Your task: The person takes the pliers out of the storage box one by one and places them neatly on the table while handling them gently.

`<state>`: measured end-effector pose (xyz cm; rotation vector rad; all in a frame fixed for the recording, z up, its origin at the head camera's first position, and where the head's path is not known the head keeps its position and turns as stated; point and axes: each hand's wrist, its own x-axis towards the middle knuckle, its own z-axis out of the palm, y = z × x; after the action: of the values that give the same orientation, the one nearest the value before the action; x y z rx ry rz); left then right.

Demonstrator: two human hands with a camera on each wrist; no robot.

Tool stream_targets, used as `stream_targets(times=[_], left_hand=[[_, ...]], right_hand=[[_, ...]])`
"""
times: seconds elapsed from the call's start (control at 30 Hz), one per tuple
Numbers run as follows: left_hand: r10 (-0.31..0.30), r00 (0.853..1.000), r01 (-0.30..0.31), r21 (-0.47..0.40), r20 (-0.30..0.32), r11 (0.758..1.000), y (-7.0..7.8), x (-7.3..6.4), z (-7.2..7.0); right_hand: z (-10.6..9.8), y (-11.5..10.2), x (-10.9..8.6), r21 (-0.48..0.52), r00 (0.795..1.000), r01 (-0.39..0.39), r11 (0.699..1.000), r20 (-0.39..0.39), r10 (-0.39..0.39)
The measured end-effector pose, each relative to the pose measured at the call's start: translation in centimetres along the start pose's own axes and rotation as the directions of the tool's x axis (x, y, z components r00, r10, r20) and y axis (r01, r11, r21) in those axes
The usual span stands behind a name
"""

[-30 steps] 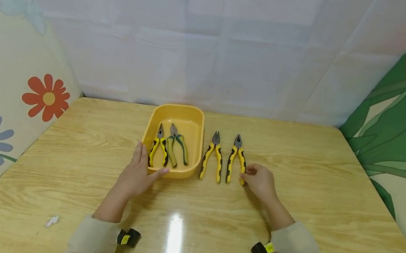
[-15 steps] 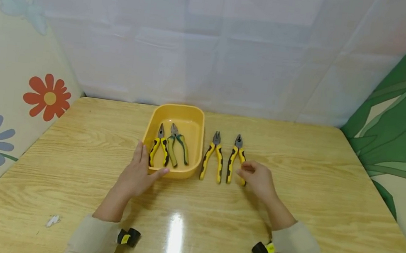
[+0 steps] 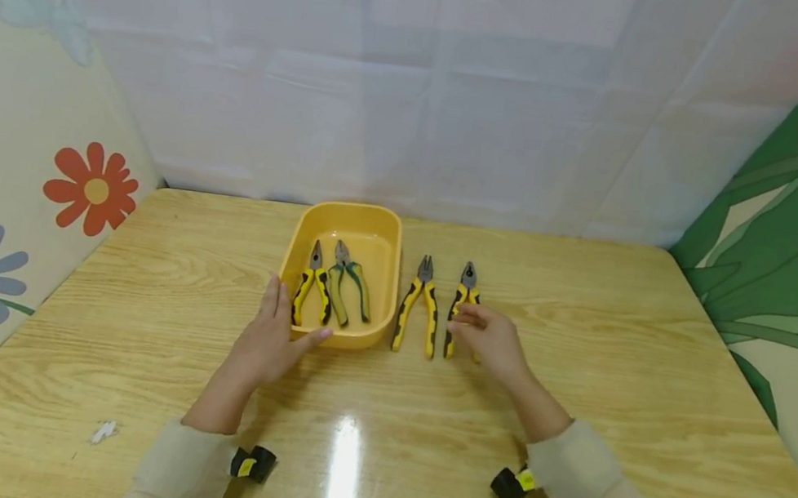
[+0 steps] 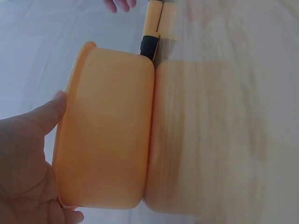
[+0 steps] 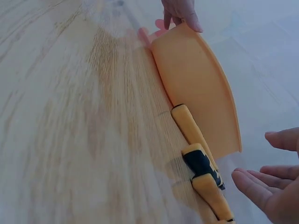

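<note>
My left hand (image 3: pixel 268 345) rests on the front left corner of a yellow plastic bin (image 3: pixel 359 341), its thumb along the front rim and its fingers straight against the left wall. Inside lie yellow-and-black pliers (image 3: pixel 317 256) with a narrow nose and green-handled pliers (image 3: pixel 342 256). To the bin's right, two more yellow-and-black pliers lie side by side: the nearer pair (image 3: pixel 426 270) and the far right pair (image 3: pixel 469 277). My right hand (image 3: pixel 495 346) is over the handles of the far right pliers, partly hiding them. In the right wrist view its thumb and fingers are spread, with nothing between them.
The wooden table (image 3: pixel 420 449) reaches back to a white cloth backdrop (image 3: pixel 494 128). Flower-printed panels stand at both sides. A small white scrap (image 3: pixel 103 433) lies at the front left. A black wrist camera sits at each sleeve.
My right hand has moved left from the right handle of the far right pliers to over both handles. The pliers and bin stay in place; my left hand has not moved.
</note>
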<state>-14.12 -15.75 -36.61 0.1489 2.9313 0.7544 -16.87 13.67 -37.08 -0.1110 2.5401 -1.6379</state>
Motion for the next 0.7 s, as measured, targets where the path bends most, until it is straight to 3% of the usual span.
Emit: stream_targets(times=[0.17, 0.33, 0.47, 0.7], left_hand=[[0.005, 1.0, -0.005, 0.006, 0.002, 1.0, 0.0, 0.0, 0.0], [-0.002, 1.0, 0.002, 0.007, 0.01, 1.0, 0.1, 0.0, -0.1], [-0.006, 1.0, 0.006, 0.007, 0.015, 1.0, 0.1, 0.0, -0.1], [0.0, 1.0, 0.0, 0.008, 0.006, 1.0, 0.1, 0.0, -0.1]], right_hand=[[0.5, -0.5, 0.3, 0.032, 0.999, -0.032, 0.999, 0.029, 0.031], [0.7, -0.9, 0.4, 0.0, 0.998, -0.026, 1.0, 0.052, 0.026], [0.8, -1.2, 0.4, -0.011, 0.996, -0.008, 1.0, 0.086, 0.009], [0.9, -1.9, 0.6, 0.064, 0.985, 0.055, 0.996, 0.159, -0.065]])
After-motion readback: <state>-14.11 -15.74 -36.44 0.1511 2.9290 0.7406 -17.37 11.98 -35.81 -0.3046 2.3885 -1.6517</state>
